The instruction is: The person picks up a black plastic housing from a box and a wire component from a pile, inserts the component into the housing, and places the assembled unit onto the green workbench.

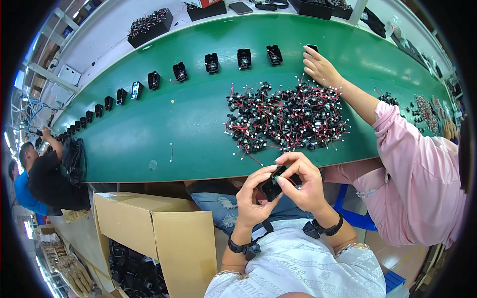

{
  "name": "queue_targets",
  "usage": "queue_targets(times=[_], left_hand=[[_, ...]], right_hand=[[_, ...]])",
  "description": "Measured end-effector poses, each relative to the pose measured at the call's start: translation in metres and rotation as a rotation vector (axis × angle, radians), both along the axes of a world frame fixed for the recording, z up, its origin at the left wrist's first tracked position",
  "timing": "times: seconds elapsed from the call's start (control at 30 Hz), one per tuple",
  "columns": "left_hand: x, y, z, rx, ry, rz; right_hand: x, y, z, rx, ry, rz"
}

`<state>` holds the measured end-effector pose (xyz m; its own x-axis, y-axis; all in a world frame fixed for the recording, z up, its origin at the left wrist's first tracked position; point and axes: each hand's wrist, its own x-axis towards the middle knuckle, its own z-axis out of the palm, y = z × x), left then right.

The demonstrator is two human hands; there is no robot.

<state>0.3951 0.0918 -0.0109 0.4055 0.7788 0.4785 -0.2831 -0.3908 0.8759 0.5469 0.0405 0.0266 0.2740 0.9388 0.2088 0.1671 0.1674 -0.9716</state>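
Just past the table's front edge, my left hand grips a small black open plastic housing by its side. My right hand closes on the same housing from the other side, thumb pressed at its opening. A bit of red wire shows by the right fingers; what it belongs to is partly hidden. Beyond my hands lies a wide heap of small black parts with red wires and white connectors. A row of similar black housings curves along the green table.
A co-worker's hand touches a housing at the far right; their pink sleeve is beside me. An open cardboard box with black parts stands at my left. Black bins line the back shelf. Other people work far left.
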Motion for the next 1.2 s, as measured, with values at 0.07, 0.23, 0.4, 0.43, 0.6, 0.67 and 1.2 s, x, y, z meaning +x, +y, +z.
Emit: queue_targets(times=[0.07,0.23,0.4,0.43,0.6,0.67,1.2], left_hand=[[0.001,-0.001,0.0,-0.041,-0.016,0.006],[0.001,-0.002,0.0,-0.089,-0.055,-0.013],[-0.001,-0.001,0.003,-0.113,-0.01,-0.019],[-0.002,-0.001,0.004,-0.113,-0.011,-0.019],[-0.005,-0.001,0.005,-0.342,-0.078,-0.102],[-0.007,-0.001,0.005,-0.41,-0.109,-0.131],[-0.009,0.001,-0.009,-0.557,-0.207,-0.218]], right_hand=[[0.0,-0.001,-0.001,-0.008,0.032,-0.011],[0.002,-0.004,0.0,-0.027,0.151,-0.014],[0.008,-0.004,-0.001,-0.037,0.082,-0.018],[0.009,-0.003,0.001,-0.036,0.081,-0.018],[0.012,-0.001,0.008,0.018,-0.19,-0.054],[0.012,-0.001,0.01,0.03,-0.231,-0.03],[0.021,0.0,0.018,0.05,-0.281,0.068]])
